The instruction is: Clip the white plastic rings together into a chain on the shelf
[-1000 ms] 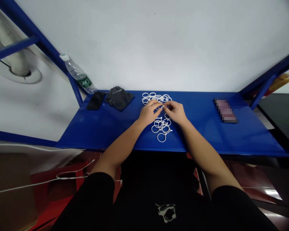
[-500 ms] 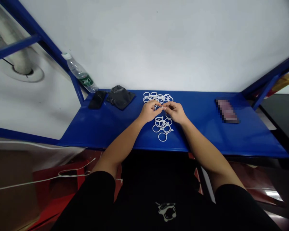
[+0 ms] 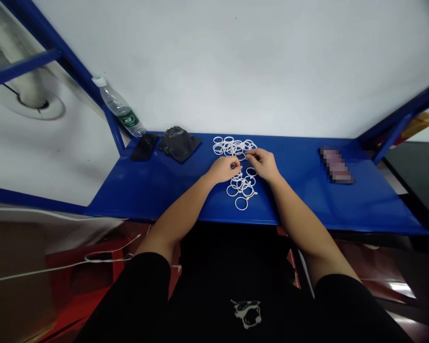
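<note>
Two groups of thin white rings with small knobs lie in front of me, a far pile [image 3: 230, 147] and a near group [image 3: 248, 190]. My right hand [image 3: 263, 163] is at the front edge of the far pile, thumb and forefinger pinched on a white ring [image 3: 241, 156]. Lower and to the left is my left hand [image 3: 226, 169], its fingers curled and closed at the top of the near group. Whatever its fingertips hold, if anything, is too small to make out. The two hands are apart.
The rings lie on a blue tabletop [image 3: 200, 190] against a white wall. At the left are a dark pouch [image 3: 179, 144], a black phone [image 3: 144, 147] and a plastic bottle [image 3: 123, 112]. A blurred-out flat object [image 3: 336, 165] lies at the right.
My hands, fingertips together before, have parted. The left has moved slightly down toward the near rings; the right has shifted a little right and up, at a ring by the far pile.
</note>
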The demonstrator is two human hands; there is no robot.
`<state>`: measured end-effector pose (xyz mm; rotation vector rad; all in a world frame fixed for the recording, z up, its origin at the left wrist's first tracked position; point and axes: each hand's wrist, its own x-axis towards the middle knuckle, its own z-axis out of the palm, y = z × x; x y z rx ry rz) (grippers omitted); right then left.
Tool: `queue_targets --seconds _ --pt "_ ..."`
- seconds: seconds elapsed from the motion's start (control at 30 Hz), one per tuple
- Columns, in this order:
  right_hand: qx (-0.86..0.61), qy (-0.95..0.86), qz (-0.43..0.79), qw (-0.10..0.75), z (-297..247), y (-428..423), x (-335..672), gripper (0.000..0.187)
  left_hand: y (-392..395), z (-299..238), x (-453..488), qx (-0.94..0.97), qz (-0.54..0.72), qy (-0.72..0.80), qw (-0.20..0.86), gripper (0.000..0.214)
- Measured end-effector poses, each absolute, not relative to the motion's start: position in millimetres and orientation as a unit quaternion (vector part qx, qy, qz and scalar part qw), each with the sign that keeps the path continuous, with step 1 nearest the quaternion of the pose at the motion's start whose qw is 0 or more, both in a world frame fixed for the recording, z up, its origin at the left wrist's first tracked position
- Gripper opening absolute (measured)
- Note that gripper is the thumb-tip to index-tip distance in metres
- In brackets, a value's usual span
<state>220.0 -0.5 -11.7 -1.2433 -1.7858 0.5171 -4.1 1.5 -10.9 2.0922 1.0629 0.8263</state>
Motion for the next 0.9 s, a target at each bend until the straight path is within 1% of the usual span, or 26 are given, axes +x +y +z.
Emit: queue_targets --seconds 0.1,0.27,0.33,0.43,0.6,0.67,0.77,0.9 --pt "-0.52 -0.755 0.14 0.374 -17 7 231 0.024 -5 -10 -1 0.849 0.246 0.375 0.281 0.009" --pt "-0.56 -0.777 0.115 0.264 -25 11 228 0.033 -9 -9 3 0.872 0.227 0.347 0.259 0.013" --pt "-0.585 -0.768 0.106 0.239 -24 10 225 0.036 -8 -9 2 0.869 0.233 0.354 0.254 0.013" --pt "-0.608 -0.753 0.105 0.229 -20 8 223 0.036 -6 -9 1 0.859 0.253 0.376 0.238 0.013" --pt "-0.61 -0.747 0.109 0.24 -18 7 225 0.023 -3 -12 0 0.843 0.271 0.405 0.226 0.007" --pt "-0.604 -0.744 0.127 0.257 -17 7 225 0.018 -2 -13 -1 0.833 0.276 0.423 0.225 0.007" --pt "-0.587 -0.715 0.173 0.337 -16 7 225 0.018 0 -15 -2 0.821 0.284 0.443 0.224 0.011" --pt "-0.538 -0.641 0.286 0.468 -13 7 219 0.028 3 -16 -2 0.81 0.305 0.447 0.225 0.015"
